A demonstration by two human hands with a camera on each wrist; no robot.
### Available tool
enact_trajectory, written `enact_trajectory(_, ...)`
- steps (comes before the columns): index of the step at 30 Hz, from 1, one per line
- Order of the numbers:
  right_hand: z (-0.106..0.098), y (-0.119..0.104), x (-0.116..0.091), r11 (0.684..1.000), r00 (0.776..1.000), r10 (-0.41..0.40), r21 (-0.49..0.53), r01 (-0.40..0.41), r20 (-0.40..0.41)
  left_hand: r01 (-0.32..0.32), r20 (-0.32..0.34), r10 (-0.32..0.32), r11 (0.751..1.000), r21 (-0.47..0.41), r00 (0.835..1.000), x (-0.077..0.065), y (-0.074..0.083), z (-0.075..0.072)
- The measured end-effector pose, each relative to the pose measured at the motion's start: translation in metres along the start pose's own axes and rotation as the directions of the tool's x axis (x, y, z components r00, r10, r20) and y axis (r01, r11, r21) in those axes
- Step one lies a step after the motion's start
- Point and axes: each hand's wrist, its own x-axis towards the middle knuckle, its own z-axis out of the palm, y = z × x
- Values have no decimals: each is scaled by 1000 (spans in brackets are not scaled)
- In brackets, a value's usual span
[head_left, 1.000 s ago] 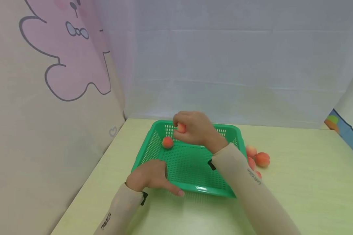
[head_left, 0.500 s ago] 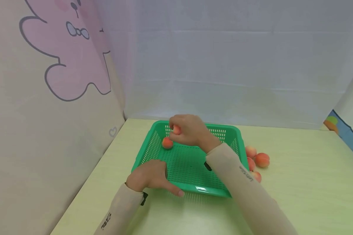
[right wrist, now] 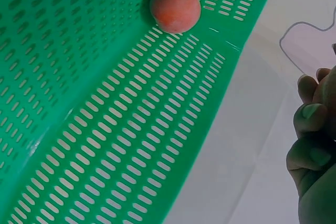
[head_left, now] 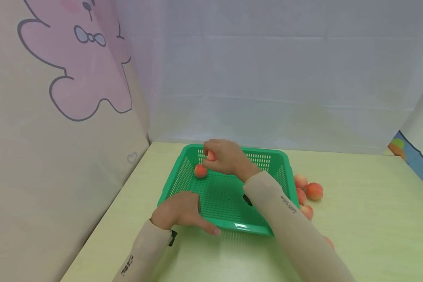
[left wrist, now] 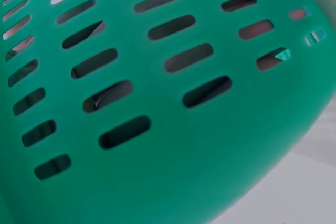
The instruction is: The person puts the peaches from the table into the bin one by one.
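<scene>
My right hand [head_left: 223,156] holds a peach [head_left: 212,156] above the far left part of the green plastic basket [head_left: 239,226]. Its fingers curl around the fruit, also visible at the edge of the right wrist view. Another peach [head_left: 200,171] lies inside the basket at its far left corner. With my left hand [head_left: 179,211] I grip the basket's near left corner. The thumb stretches along outside the front rim, and the other fingers are partly hidden. Slotted green wall [left wrist: 173,140] fills most of the left wrist view.
Several peaches [head_left: 314,191] lie on the pale wooden table [head_left: 366,219], right of the basket. Another peach [head_left: 328,243] is partly hidden by the right sleeve. A pale cloth [head_left: 268,98] hangs behind the table, and a wall with a pink cartoon [head_left: 91,78] stands on the left.
My right hand has moved slightly left and down with its peach, then nearly stopped. The right forearm has shifted left, uncovering more of the peaches beside the basket. My left hand stays in place.
</scene>
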Motion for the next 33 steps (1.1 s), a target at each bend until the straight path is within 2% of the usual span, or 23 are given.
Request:
enact_trajectory(6, 7, 6, -3, 999, 999, 30, -14, -30, 35, 3, -1, -3, 1000, 0, 1000, 0, 2, 0)
enact_trajectory(10, 11, 8, -5, 997, 993, 80, -4, -80, 83, -3, -2, 3, 1000, 0, 1000, 0, 2, 1)
enact_trajectory(16, 14, 11, -7, 978, 963, 183, 60, -198, 200, -14, -2, 14, 1000, 0, 1000, 0, 1, 2)
enact_trajectory(20, 17, 13, -8, 970, 942, 214, 56, -236, 259, -21, -3, 21, 1000, 6, 1000, 1, 2, 2)
enact_trajectory(27, 23, 22, -12, 957, 925, 273, 23, -289, 263, -29, -9, 29, 1000, 1, 1000, 3, 2, 2)
enact_trajectory(33, 30, 25, -15, 964, 929, 234, 52, -259, 287, -37, -17, 37, 999, 6, 999, 3, 1, 3)
